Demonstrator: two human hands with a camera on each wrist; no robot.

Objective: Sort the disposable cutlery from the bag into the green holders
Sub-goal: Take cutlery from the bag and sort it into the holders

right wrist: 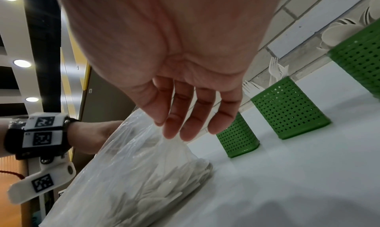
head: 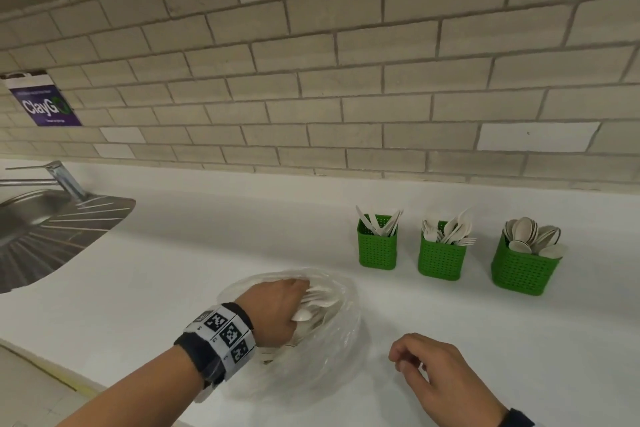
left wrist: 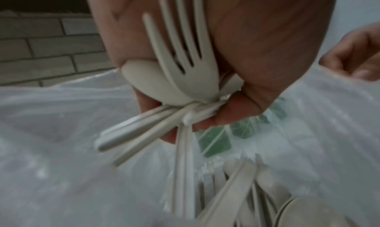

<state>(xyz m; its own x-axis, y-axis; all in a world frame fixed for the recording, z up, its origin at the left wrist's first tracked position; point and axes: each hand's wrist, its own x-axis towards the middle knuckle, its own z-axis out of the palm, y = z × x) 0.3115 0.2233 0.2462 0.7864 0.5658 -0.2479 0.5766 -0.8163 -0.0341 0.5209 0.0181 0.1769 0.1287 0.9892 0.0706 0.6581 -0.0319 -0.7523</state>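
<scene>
At the near edge of the white counter [head: 173, 246] our right hand [head: 446, 378] hovers just beside the clear plastic bag [head: 332, 350]. Its fingers hang loosely curled and grip nothing; in the right wrist view the fingertips [right wrist: 172, 133] sit close against the bag's top fold, but we can't tell if they touch it.

Just left of that, our left hand [head: 280, 315] is inside the bag's open mouth, fingers curled tight round a mixed bunch of cutlery [left wrist: 174, 87]. In the left wrist view we count 1 fork head, 1 spoon bowl and approx 5 handles fanning out below the grip; motion blur makes the exact no. unsure. More pale cutlery lies loose in the bag below, too jumbled to count.

Further back, well apart from the bag, 3 green holders stand in a row near the tiled wall: the left holder [head: 377, 250] w/ knives, a handful, the middle holder [head: 441, 260] w/ forks & what look like a spoon or two, the right holder [head: 524, 270] packed w/ spoons. Pieces per holder are too small to count.

Progress, as we judge it: well under way but not done. All 3 holders already carry stock, yet the bag is still well filled, so we reckon many more grabs are left, and the bunch in hand needs splitting by type.

Far left: 1 steel sink [head: 31, 218] w/ 1 tap [head: 59, 177].
</scene>
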